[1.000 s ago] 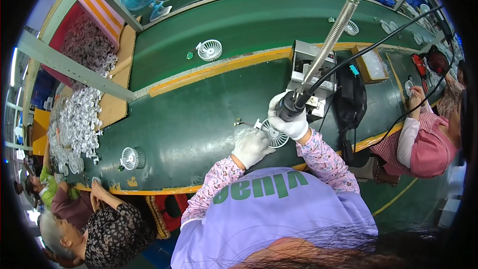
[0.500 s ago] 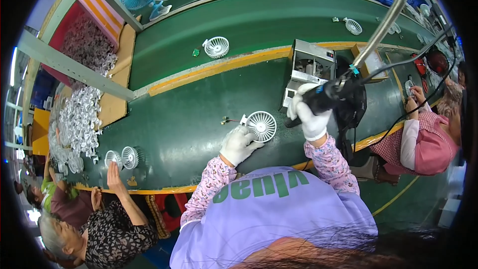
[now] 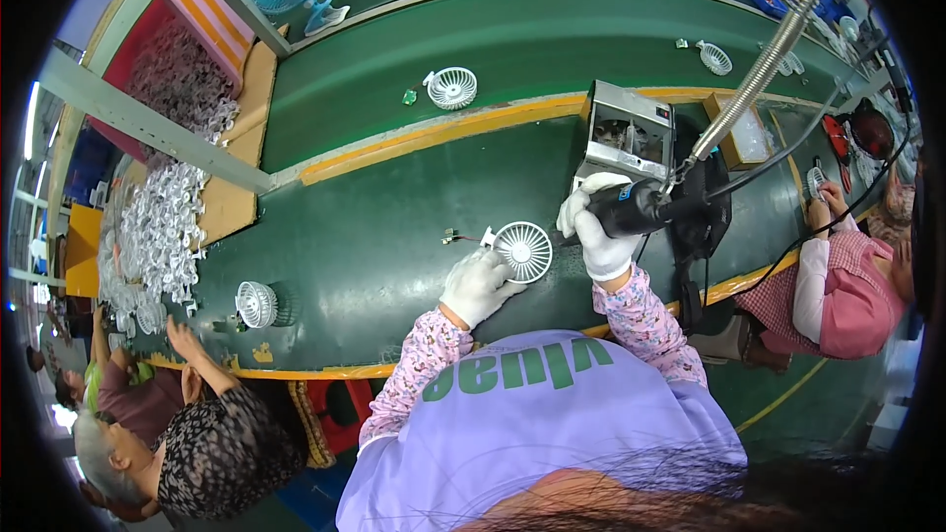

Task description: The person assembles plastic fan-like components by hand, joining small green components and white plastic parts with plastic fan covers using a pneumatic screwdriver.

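Observation:
My left hand point(image 3: 480, 288), in a white glove, holds the near left edge of a round white fan housing point(image 3: 522, 252) with radial ribs, lying on the green worktable. A small green circuit board point(image 3: 450, 235) lies left of the housing, with a thin red wire running between them. My right hand point(image 3: 603, 239), also gloved, is closed around a black electric screwdriver point(image 3: 631, 208), which hangs from a coiled spring. The tool leans over, its front end pointing left beside the housing's right edge. Its tip is hard to make out.
A metal box point(image 3: 631, 128) stands beyond my right hand, beside a cardboard box point(image 3: 737, 133). Another fan housing point(image 3: 452, 88) lies on the conveyor belt point(image 3: 365, 89). At left, a co-worker's hand point(image 3: 184, 340) is near a fan housing point(image 3: 256, 304) and piled clear parts point(image 3: 163, 227).
My right hand has brought the screwdriver left, nearer the housing. My left hand stays put. Housings on the belt have shifted right. At left, the co-worker's hand has drawn back; one housing fewer shows there.

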{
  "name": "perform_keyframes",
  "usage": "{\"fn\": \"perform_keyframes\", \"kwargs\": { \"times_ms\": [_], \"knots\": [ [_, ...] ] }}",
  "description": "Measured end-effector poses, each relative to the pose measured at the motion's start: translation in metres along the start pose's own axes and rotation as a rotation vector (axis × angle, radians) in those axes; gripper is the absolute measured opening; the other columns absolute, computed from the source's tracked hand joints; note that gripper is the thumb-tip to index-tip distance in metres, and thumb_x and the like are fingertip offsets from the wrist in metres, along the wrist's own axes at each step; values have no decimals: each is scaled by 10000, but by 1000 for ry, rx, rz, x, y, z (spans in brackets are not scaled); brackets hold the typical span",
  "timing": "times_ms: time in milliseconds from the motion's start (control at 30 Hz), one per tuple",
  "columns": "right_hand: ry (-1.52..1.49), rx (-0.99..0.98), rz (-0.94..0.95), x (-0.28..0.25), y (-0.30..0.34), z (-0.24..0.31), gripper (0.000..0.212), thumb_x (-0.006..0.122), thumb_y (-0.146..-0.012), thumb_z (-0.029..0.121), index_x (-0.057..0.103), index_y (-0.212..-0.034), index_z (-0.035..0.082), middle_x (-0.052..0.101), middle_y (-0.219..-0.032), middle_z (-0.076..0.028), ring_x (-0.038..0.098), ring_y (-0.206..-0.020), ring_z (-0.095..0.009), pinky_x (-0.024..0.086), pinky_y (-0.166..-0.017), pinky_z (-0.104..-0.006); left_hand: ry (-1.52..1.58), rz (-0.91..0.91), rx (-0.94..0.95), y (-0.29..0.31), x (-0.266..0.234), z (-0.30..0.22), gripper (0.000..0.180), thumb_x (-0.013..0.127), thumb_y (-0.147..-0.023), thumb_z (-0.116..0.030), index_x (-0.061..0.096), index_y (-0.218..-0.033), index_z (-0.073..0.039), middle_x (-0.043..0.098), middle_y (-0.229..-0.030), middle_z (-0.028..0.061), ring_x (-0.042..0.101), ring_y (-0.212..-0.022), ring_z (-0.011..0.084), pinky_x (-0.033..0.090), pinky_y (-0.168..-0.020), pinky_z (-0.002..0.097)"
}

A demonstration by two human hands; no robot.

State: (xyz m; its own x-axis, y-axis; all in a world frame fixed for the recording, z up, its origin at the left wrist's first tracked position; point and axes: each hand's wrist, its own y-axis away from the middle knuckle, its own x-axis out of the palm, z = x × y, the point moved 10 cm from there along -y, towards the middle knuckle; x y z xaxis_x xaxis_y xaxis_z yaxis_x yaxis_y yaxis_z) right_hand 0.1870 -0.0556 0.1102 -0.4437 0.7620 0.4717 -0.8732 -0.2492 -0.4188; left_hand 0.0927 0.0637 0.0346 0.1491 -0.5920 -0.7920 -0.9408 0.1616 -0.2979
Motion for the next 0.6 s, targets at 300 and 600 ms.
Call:
{"fn": "perform_keyframes", "kwargs": {
  "times_ms": [300,600],
  "knots": [
    [82,230,-105,-8,5,-50,254,661,-707,-85,574,-924,15,573,-747,2,553,-640,-61,454,-567,-201,12,84,-68,0,8,4,220,707,-701,-282,651,-710,-70,570,-791,81,563,-812,264,458,-710,402],
    [-131,50,-62,-1,-10,-6,289,542,-751,-140,503,-996,7,549,-700,-43,547,-541,-124,439,-479,-247,56,-6,-53,6,-1,5,194,724,-681,-252,657,-714,-73,576,-775,71,574,-790,261,463,-693,394]
  ]
}}
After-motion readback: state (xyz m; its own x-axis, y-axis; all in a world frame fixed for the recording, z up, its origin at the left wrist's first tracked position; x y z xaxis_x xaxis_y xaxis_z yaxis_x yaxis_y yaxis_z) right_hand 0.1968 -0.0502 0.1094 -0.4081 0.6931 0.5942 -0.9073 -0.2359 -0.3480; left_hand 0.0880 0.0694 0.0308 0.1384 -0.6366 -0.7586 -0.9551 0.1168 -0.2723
